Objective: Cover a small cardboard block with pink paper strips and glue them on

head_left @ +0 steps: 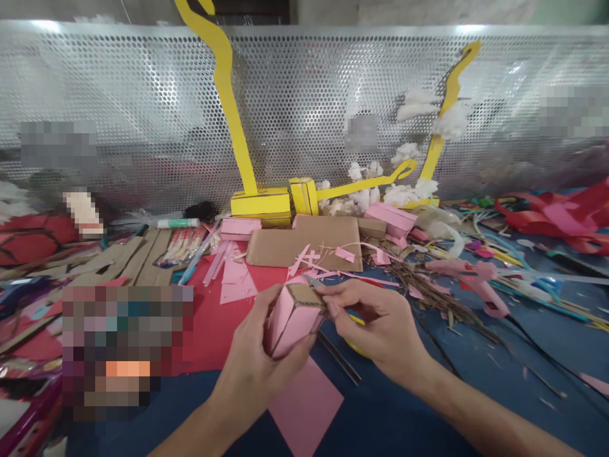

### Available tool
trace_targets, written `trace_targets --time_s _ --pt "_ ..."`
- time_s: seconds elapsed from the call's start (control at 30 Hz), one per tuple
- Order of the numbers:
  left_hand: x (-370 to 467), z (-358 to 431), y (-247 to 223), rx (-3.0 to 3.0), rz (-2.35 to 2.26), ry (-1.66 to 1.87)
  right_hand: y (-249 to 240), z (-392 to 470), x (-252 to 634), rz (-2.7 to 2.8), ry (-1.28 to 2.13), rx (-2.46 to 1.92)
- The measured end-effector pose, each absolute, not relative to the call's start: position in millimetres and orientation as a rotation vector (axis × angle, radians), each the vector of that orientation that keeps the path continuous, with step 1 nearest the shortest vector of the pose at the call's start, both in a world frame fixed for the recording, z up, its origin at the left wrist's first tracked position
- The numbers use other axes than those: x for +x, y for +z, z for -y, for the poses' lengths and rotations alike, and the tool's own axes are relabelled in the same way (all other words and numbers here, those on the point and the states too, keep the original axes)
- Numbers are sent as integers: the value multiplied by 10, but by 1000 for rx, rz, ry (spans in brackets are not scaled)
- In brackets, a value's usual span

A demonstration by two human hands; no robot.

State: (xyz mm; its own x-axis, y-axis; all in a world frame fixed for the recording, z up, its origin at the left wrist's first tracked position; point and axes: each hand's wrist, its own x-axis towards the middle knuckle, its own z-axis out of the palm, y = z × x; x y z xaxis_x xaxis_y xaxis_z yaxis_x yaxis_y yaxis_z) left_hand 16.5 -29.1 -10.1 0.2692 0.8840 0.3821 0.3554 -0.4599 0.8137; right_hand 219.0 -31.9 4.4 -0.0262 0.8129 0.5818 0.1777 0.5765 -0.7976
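A small cardboard box (295, 320) covered in pink paper is wrapped by the fingers of my left hand (254, 349), its bare brown end tilted up. At that end's right edge is my right hand (375, 324), thumb and fingers pinched together on a small pointed piece, perhaps a blade, too small to name surely. Below the hands a pink paper sheet (309, 406) lies on the blue table. A dark metal strip (339, 357) and a yellow curved object (356, 343) lie partly under my right hand.
Pink glue gun (480, 279) with a black cord lies at right, beside brown twigs (438, 292). Brown cardboard (304, 244) with pink scraps is ahead. Yellow stands (261, 204) rise before a perforated metal panel (295, 114). Red paper (209, 330) lies left of the hands.
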Motion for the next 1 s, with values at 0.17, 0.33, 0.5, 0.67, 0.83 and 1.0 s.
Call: trace_targets --time_s 0.17,0.33,0.5,0.67,0.83,1.0 --pt "166 264 -112 1963 -1142 1176 28 315 2207 1538 695 -880" --pt "165 284 -131 1955 -1148 1173 26 317 2192 1500 804 -870" --pt "170 310 -129 1951 -1159 1185 33 321 2170 1481 830 -879" --pt "168 298 -119 1963 -1147 1152 25 307 2217 1486 810 -931" --pt "174 296 -103 1936 -1144 1155 23 297 2240 1466 893 -893" --pt "179 285 -94 1933 -1134 1154 36 305 2211 1481 916 -860"
